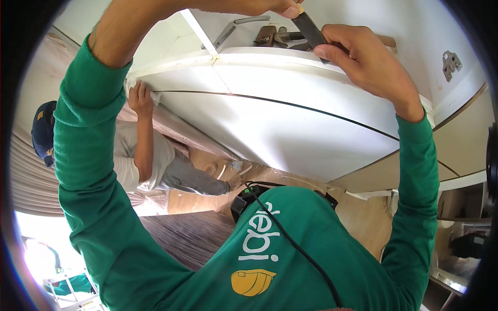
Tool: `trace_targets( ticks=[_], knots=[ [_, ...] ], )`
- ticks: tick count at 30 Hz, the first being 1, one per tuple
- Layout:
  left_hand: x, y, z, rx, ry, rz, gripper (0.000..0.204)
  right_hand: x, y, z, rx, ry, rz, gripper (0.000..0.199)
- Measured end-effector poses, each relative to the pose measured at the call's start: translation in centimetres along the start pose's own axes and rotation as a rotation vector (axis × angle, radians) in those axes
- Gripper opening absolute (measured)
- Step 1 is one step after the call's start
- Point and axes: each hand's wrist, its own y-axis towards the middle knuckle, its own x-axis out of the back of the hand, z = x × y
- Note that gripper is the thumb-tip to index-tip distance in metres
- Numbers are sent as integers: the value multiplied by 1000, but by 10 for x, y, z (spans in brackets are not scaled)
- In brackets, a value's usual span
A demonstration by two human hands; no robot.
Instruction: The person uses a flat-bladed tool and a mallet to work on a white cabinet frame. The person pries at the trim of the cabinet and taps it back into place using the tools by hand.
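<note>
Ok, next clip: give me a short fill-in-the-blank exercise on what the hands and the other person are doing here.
1. Both hands, the left hand and the right hand, hold one flat ____ tool.
2. The person's sleeves are ____ in colour.
3. The co-worker below presses a white ____ against the white panel.
4. The co-worker wears a dark ____ on the head.

Missing words: dark; green; cloth; cap

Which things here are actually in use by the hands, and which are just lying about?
In use:
- dark flat tool, held by the left hand and right hand
- white cabinet top edge under the tool

Lying about:
- metal handle
- hammer and other tools on top
- hinge plate
- co-worker's hand with a cloth, separate work
</note>
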Motion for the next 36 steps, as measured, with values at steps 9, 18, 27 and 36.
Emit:
trace_targets(
  ticks=[9,18,27,36],
  knots=[
    [-2,9,7,74,-26,108,29,3,-1,5,-49,-31,30,33],
    [2,6,-5,64,-32,38,30,4,-4,2,-41,-11,31,33],
    [9,15,-7,124,-83,168,32,5,-9,-7,73,29,-22,30],
    [2,6,-4,104,27,103,31,-1,-2,-1,8,37,1,36]
  ],
)
